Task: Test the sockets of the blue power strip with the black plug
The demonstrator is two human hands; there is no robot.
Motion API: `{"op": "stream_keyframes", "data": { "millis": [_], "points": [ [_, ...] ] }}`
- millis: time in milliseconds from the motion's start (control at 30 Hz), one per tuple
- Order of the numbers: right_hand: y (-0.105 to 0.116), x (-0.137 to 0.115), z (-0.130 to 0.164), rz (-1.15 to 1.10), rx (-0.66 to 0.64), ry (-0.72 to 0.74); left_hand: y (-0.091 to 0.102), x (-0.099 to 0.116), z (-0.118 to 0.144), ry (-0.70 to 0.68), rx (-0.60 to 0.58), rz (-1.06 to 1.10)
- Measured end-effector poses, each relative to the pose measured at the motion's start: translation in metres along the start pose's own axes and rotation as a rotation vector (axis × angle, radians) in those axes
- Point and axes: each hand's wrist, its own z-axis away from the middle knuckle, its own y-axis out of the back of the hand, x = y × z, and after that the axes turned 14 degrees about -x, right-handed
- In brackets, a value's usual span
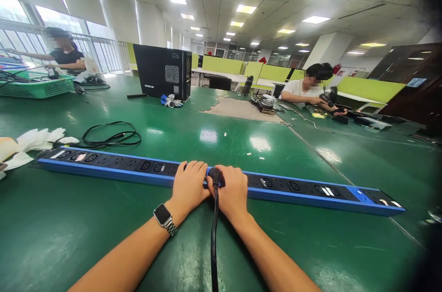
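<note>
Black moulded plug (pixel 214 176) sits pinched between both hands: right hand (pixel 232 192) closed around it, left hand (pixel 188 185) flat, steadying the long blue-and-black power strip (pixel 297 190). Plug appears seated mid-strip; other sockets empty. Its black cable (pixel 214 236) trails across the green tabletop (pixel 241 144).

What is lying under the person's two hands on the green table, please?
The long blue power strip runs beneath the left hand and right hand. A black plug shows between them; the sockets under the hands are covered.
</note>
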Motion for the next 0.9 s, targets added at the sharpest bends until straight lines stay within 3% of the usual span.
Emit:
{"op": "stream_keyframes", "data": {
  "millis": [300,500,600,800,900],
  "points": [
    [-0.006,0.004,0.001,-0.142,0.072,0.040,0.002,0.001,0.001,-0.013,0.028,-0.010],
    [0.008,0.004,-0.009,-0.519,0.316,-0.285,0.001,0.000,0.001,-0.025,0.019,-0.012],
    [0.023,0.027,-0.006,-0.473,0.300,-0.276,0.002,0.000,0.001,-0.026,0.012,-0.006],
    [0.050,0.098,0.018,-0.254,0.217,-0.289,0.002,-0.002,0.001,-0.033,-0.005,0.011],
    [0.055,0.110,0.024,-0.208,0.135,-0.192,0.002,-0.002,0.001,-0.034,0.007,-0.002]
  ]
}}
